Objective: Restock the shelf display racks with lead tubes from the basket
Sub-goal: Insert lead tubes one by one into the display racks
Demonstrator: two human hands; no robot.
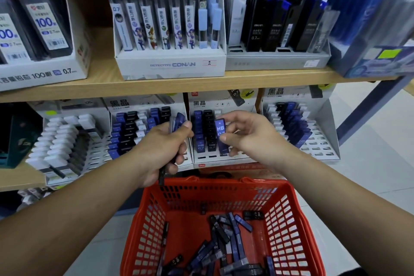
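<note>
Right hand (248, 134) pinches 1 blue HB lead tube (220, 132), long axis upright, over the middle display rack (224, 160), just right of its black column (209, 129). Left hand (163, 148) clamps spare tubes (178, 120).

upper centre: white Detective Conan box (172, 65) marked 2, on wooden shelf board (156, 87); upper left: white box (44, 74) printed 100 and 0.7 | upper right: grey tray (277, 60) of black packs; blue box (369, 63) just beside it | right: blue-grey upright (367, 110); pale tiled floor (369, 163) | left edge: dark teal box (18, 136)
</note>
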